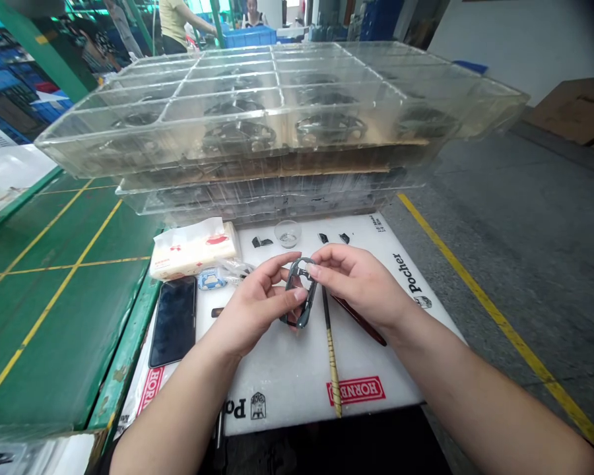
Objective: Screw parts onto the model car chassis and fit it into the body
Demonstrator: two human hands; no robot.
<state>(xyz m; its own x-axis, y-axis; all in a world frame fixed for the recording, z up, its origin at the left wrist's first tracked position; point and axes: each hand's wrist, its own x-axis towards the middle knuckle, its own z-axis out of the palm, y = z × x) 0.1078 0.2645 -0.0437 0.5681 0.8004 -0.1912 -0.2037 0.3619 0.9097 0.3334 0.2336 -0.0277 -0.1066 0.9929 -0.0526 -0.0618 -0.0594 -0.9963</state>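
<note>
A dark grey, frame-like plastic part [307, 315] with openings is held upright between my hands. My left hand [264, 297] grips its left side, with the thumb across the middle. At its upper right edge, my right hand [349, 277] pinches it between thumb and fingers. Under my right hand lie a thin tool with a yellow-wrapped handle [332, 363] and a dark reddish-brown stick-like tool [363, 321]. Beyond my hands stand a small clear cup [288, 234] and small black pieces [262, 242] on the white padded surface [277, 389].
Stacked clear divided trays [287, 148] holding dark parts fill the far side. On the left are a tissue pack [195, 251], a phone [174, 323] and a green table [44, 284]. Grey floor with a yellow line [480, 297] lies right. People [178, 23] are in the background.
</note>
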